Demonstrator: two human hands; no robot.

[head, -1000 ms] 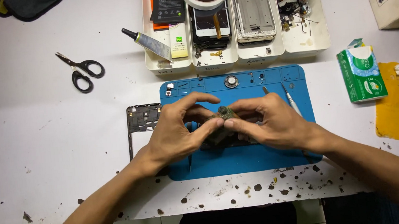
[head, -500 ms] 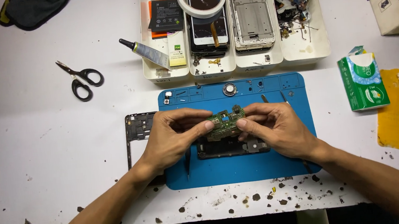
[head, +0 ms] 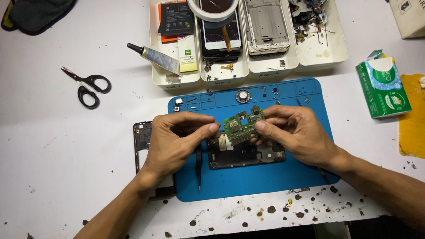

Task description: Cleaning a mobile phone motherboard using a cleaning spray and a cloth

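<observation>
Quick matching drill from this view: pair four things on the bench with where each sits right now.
Things:
1. green circuit board
2. scissors
3. tape roll
4. tissue pack

Places:
A. right of the blue mat
B. on the bare table, left of the white trays
C. pinched between left hand and right hand
D. on top of a phone in the trays

Pairs: 1-C, 2-B, 3-D, 4-A
</observation>
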